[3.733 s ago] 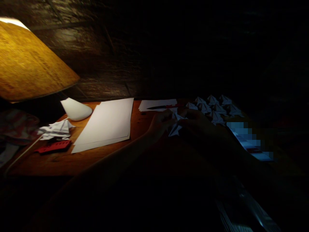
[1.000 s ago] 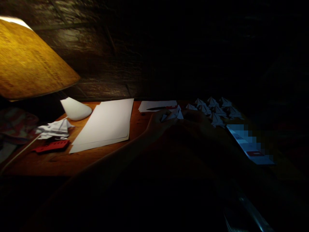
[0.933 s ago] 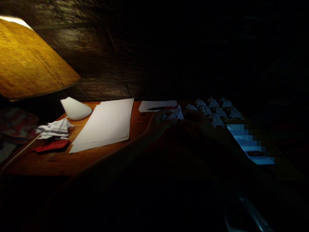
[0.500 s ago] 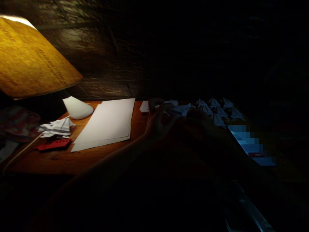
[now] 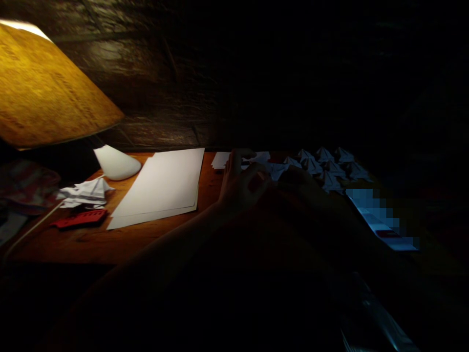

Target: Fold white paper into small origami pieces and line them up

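Observation:
In dim light my left hand (image 5: 244, 185) is bent at the wood table, thumb and index finger pinching a folded piece of white paper (image 5: 277, 170). My right hand (image 5: 301, 186) closes on the same paper from the right; much of that hand is lost in shadow. Just beyond it stand several small pointed folded paper pieces (image 5: 331, 168), grouped at the back right. A small pile of white paper sheets (image 5: 221, 160) lies behind my left hand.
Large white sheets (image 5: 161, 181) lie left of my arm. Further left are a lamp with a yellow shade (image 5: 54, 93) and white base (image 5: 117, 164), crumpled paper (image 5: 88, 192) and a red object (image 5: 81, 219). A device with a lit blue screen (image 5: 377, 220) lies at right.
The folded paper has shifted and tilted lower between my hands. My left fingers have turned slightly, with the index finger more raised. Other things keep their places.

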Motion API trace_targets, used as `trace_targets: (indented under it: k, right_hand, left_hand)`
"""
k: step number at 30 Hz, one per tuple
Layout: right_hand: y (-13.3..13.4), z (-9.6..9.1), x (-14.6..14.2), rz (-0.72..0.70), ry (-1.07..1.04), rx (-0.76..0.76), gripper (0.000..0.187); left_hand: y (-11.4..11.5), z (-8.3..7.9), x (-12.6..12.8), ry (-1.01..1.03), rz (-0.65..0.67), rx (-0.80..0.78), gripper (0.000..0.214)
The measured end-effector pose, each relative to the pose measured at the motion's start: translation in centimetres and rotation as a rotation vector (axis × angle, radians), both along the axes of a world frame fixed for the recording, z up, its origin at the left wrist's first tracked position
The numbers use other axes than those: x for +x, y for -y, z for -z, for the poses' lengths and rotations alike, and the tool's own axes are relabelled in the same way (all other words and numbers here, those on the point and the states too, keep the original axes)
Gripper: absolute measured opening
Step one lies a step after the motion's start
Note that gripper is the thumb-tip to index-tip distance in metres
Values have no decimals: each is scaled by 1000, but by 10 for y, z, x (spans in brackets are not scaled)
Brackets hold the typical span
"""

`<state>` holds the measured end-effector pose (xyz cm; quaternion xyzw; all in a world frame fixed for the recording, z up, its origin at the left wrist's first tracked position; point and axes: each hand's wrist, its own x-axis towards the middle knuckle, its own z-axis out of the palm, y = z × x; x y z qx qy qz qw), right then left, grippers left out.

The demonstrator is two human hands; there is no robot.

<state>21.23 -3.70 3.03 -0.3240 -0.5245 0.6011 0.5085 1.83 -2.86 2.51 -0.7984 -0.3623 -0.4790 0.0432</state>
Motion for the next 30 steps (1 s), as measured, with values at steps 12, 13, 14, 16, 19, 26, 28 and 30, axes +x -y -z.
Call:
trace_targets:
  k: [12,13,14,16,19,26,28,30]
  right_hand:
    - [-3,8,0,-23,-1,32,42]
    - [-3,8,0,-21,2,33,42]
    - [-2,8,0,-18,2,34,42]
    - [-2,8,-1,-15,0,32,43]
    - [0,7,-1,-7,0,34,43]
    - [-3,8,-2,-4,42,76,42]
    - [-4,9,-2,-5,39,86,45]
    - [-4,8,-3,0,38,97,48]
  left_hand:
    - [-4,3,5,153,126,-81,15]
    - [-4,3,5,161,123,-77,15]
    - [-4,3,6,167,122,-73,15]
    - [-4,3,6,177,123,-67,15]
    - [-4,3,7,188,134,-67,16]
    - [-4,6,8,229,151,-109,17]
    - [-4,7,8,235,158,-110,18]
    - [-3,7,8,230,161,-107,19]
